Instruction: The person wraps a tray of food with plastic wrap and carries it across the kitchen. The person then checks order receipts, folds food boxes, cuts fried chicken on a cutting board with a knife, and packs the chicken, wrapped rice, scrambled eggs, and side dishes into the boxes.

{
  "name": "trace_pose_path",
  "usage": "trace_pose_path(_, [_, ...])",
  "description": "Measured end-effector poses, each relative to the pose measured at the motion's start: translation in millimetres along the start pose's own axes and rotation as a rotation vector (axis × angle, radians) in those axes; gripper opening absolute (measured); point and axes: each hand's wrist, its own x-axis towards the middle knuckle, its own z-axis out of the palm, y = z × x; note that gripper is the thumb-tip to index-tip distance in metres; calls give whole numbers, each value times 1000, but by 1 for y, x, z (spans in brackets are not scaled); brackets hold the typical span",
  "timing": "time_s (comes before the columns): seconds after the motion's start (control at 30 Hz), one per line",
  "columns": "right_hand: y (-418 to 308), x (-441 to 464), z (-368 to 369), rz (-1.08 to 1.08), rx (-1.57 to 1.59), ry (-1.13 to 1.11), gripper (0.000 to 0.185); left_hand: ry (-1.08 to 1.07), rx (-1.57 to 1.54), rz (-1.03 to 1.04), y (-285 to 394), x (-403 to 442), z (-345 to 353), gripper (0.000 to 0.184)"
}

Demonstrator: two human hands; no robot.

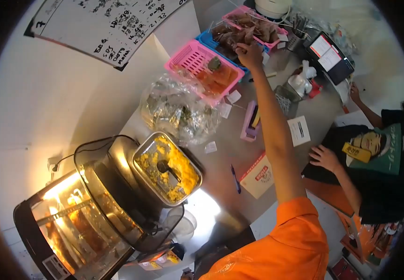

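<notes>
My right arm, in an orange sleeve, stretches across the table. My right hand [249,55] is over a blue basket [205,39] of brown plastic packets [230,35]. Its fingers are bent and drawn together at the packets; what they hold, if anything, is too small to make out. Just in front stands a pink basket [186,55] with orange-coloured packets [218,81] and a small green one. Behind the blue basket is another pink basket [274,44] of brown packets. My left hand is not in view.
A lit glass warmer [71,224] stands lower left, beside a metal tray [198,186] of yellow food. A clear plastic bag [178,112], a pen [235,179], a lilac tape dispenser [248,123] and a tablet [330,56] lie about. A co-worker's hand [325,158] rests at the table edge.
</notes>
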Motion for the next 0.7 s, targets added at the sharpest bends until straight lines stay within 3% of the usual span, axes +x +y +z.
trace_pose_path(0.07, [8, 19, 7, -29, -369, 148, 40, 4, 22, -32, 13, -2, 14, 30])
trace_pose_path(0.13, [16, 34, 14, 49, -447, 96, 46, 7, 44, -60, 24, -2, 25, 30])
trace_pose_path(0.23, [54, 46, 26, -7, -399, 42, 44, 10, 68, -95, 39, -4, 35, 30])
trace_pose_path(0.37, [56, 43, -11, -168, 154, 114, 37, 11, 91, -128, 49, -9, 37, 30])
trace_pose_path(0.47, [95, 43, -39, 22, 53, 273, 31, 5, 111, -134, 54, -8, 35, 29])
trace_pose_path(0.53, [109, 45, -62, 188, -288, 159, 39, -1, 119, -146, 54, -5, 36, 29])
trace_pose_path(0.57, [98, 47, -70, 187, -295, 157, 39, 2, 118, -160, 57, -6, 38, 29])
trace_pose_path(0.63, [71, 47, -82, 530, -571, -172, 52, 0, 127, -167, 56, -4, 42, 29])
trace_pose_path(0.67, [79, 46, -78, 529, -576, -174, 52, -3, 134, -170, 59, -4, 44, 29])
trace_pose_path(0.7, [99, 42, -69, 378, -547, -150, 54, -4, 135, -173, 59, -5, 43, 29])
